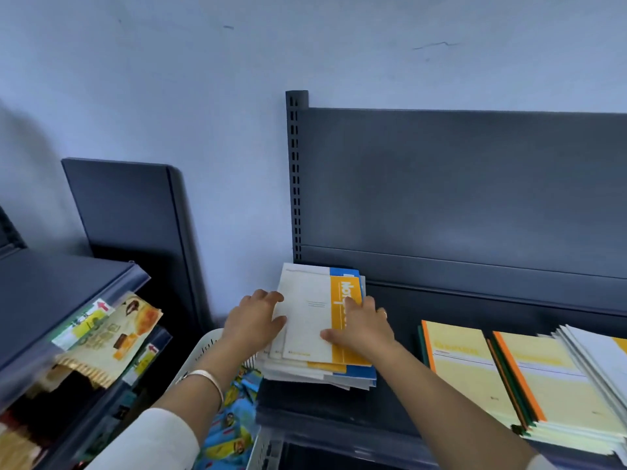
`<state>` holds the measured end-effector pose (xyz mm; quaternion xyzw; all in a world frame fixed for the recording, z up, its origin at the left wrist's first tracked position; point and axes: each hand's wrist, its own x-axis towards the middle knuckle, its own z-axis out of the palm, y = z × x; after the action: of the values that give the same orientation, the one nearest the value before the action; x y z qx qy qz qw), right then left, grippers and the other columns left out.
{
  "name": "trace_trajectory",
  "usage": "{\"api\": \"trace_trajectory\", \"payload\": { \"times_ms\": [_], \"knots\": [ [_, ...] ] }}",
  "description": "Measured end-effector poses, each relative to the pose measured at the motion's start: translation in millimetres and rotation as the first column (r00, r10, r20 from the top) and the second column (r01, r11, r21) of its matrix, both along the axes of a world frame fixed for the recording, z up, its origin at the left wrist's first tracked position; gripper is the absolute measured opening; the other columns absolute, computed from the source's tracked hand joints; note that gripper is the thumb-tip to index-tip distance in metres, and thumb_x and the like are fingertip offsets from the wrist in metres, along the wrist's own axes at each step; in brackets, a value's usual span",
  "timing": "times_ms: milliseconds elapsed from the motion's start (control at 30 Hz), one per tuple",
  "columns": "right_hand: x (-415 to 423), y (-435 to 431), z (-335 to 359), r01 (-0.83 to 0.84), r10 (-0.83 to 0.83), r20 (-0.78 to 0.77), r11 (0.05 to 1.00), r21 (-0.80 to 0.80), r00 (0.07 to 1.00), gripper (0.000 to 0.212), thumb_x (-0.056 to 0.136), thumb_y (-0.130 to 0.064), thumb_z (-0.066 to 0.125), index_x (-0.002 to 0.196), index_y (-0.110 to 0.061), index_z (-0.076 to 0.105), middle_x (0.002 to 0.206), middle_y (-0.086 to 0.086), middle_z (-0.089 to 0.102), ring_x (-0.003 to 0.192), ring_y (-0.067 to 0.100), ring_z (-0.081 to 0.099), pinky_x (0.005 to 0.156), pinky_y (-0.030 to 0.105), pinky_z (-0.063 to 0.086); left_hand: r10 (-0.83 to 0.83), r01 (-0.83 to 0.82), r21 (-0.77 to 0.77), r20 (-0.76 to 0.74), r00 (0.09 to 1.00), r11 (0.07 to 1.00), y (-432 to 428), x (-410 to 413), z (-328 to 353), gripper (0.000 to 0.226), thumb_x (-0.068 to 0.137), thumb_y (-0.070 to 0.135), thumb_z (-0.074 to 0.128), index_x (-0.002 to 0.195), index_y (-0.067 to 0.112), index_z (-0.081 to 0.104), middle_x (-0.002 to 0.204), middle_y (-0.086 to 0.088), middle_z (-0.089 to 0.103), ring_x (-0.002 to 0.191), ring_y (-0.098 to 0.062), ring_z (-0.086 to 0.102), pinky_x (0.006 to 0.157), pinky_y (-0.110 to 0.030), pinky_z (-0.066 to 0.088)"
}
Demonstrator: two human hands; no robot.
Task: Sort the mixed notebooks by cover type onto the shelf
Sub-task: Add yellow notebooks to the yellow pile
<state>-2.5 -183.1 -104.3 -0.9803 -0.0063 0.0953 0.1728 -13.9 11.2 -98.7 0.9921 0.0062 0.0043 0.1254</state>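
I read this as the squaring-up step: both hands are on the stack [305, 364] of white-and-orange notebooks, which lies flat at the left end of the shelf [475, 300], at about 6 o'clock from the middle of my view. The right hand [359, 329] lies flat on the orange band of the top notebook [307, 317], fingers straight and thumb spread onto the white cover, pressing and not gripping. The left hand [254, 320] sits against the notebook's left edge at 9 o'clock. I cannot tell whether its fingers hook under the cover or only push on it. The top notebook faces cover up. Its long axis runs roughly 6 to 12 o'clock, toward the back panel, tipped a little clockwise. The orange band runs along its 3 o'clock side. The notebooks under it are fanned and poke out at 6 o'clock, so I judge the next move calls for tapping the edges flush before I let go. Then I would reach to 7 o'clock for the basket [200, 351]. The yellow piles [468, 368] at 4 o'clock lie well apart from the stack, so this cover type should stay off them.
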Motion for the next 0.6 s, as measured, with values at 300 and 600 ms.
{"api": "trace_trajectory", "payload": {
  "times_ms": [300, 600],
  "knots": [
    [15.7, -19.2, -1.3, 0.227, -0.210, -0.105, 0.954, 0.197, 0.972, 0.073, 0.079, -0.036, 0.074, 0.134, -0.013, 0.032, 0.131, 0.007, 0.051, 0.118, 0.026, 0.053, 0.089, 0.035, 0.045, 0.013, -0.033, -0.193, -0.103, 0.995, 0.981, -2.4, 24.6, -19.1, 0.062, 0.092, 0.037, 0.053, 0.144, 0.016, 0.027, 0.143, -0.009, 0.032, 0.128, -0.031, 0.036, 0.101, -0.039, 0.036],
    [21.9, -12.0, 7.3, 0.251, -0.287, 0.084, 0.922, 0.294, 0.954, 0.033, 0.094, -0.021, 0.055, 0.121, -0.012, 0.037, 0.115, 0.009, 0.059, 0.094, 0.026, 0.059, 0.070, 0.033, 0.044, 0.083, -0.151, -0.489, -0.158, 0.984, 0.859, 8.4, 31.7, -25.7, 0.042, 0.093, 0.019, 0.056, 0.131, 0.009, 0.044, 0.130, -0.008, 0.055, 0.120, -0.026, 0.051, 0.093, -0.028, 0.041]
  ]
}}
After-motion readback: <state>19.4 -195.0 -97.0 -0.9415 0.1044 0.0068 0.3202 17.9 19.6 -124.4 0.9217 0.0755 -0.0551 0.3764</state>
